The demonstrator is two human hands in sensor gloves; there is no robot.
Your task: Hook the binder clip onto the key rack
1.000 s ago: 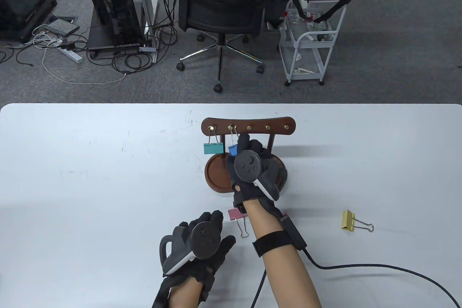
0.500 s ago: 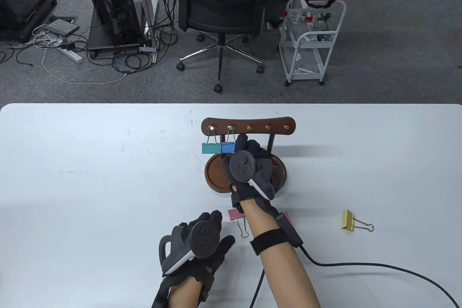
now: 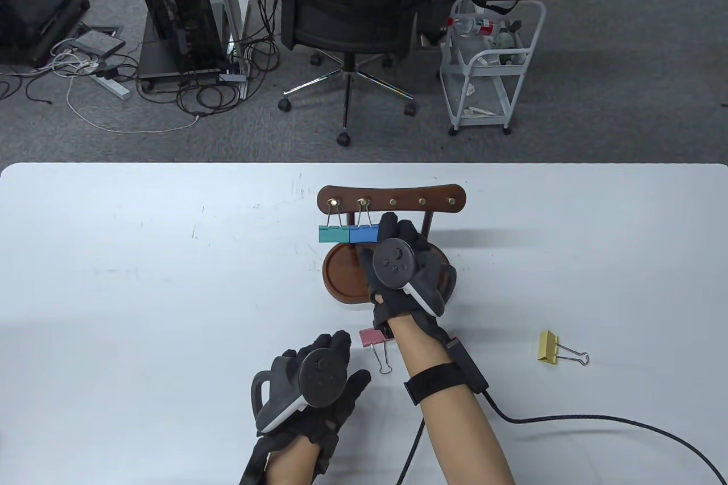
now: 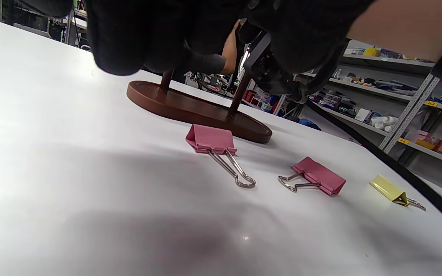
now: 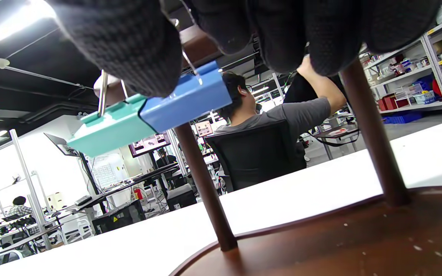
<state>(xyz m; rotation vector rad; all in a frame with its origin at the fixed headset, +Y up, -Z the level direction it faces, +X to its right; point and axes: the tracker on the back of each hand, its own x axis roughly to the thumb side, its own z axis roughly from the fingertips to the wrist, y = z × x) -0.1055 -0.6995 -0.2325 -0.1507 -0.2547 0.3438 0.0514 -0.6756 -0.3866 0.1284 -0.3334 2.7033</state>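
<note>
Second pink clip (image 4: pixel 319 176) shows only from left wrist; table view seemingly hides it.

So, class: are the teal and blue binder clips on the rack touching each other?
Touching. In the right wrist view, the teal clip and blue clip butt together end to end, with no gap showing.

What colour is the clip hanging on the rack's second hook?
Blue; the blue clip shows best in the right wrist view.

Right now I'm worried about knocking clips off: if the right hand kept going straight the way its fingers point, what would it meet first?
Probably the key rack's top bar: the right hand points there, beside the blue clip. Depth is unclear.
</note>
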